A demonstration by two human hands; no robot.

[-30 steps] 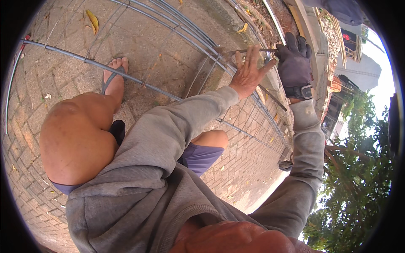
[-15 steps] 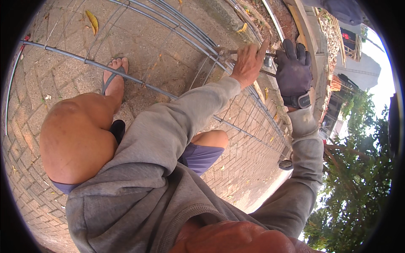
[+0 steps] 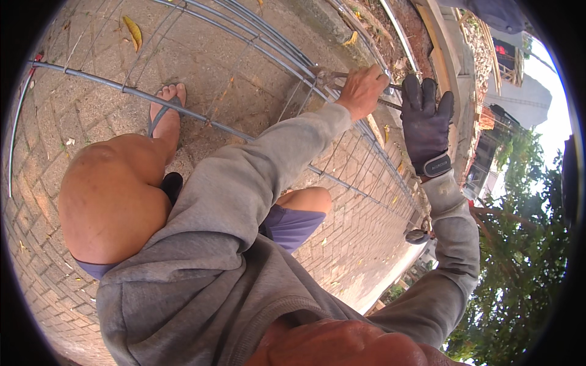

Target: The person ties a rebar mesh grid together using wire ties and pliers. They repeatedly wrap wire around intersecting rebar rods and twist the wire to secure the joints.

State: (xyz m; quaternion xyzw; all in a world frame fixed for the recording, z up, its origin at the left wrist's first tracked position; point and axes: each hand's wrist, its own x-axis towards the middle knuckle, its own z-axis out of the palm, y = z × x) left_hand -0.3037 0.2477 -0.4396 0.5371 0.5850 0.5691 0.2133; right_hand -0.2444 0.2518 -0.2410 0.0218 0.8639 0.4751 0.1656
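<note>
My bare left hand [image 3: 364, 91] is closed, its fingers curled round a dark metal tool [image 3: 331, 75] with two thin rods that run toward my right hand. The tool's far end lies by the bundled bars of a grey steel bar cage [image 3: 268, 41]; its exact kind I cannot make out. My right hand [image 3: 426, 125] wears a dark glove with a wrist strap. Its fingers stretch out, slightly apart, beside the ends of the rods, and the thumb is hidden. Thin cross wires join the cage's long bars, which cross the ground before my legs.
Brick paving [image 3: 49, 201] lies beneath the cage. My sandalled foot [image 3: 166, 116] stands close to one long bar [image 3: 152, 96]. A concrete kerb [image 3: 317, 24] and timber boards [image 3: 444, 46] run along the far side. A leafy tree [image 3: 513, 274] stands at the right.
My left hand's raised index finger has curled in, and the hand has shifted slightly right. My gloved right hand has drawn back a little toward me.
</note>
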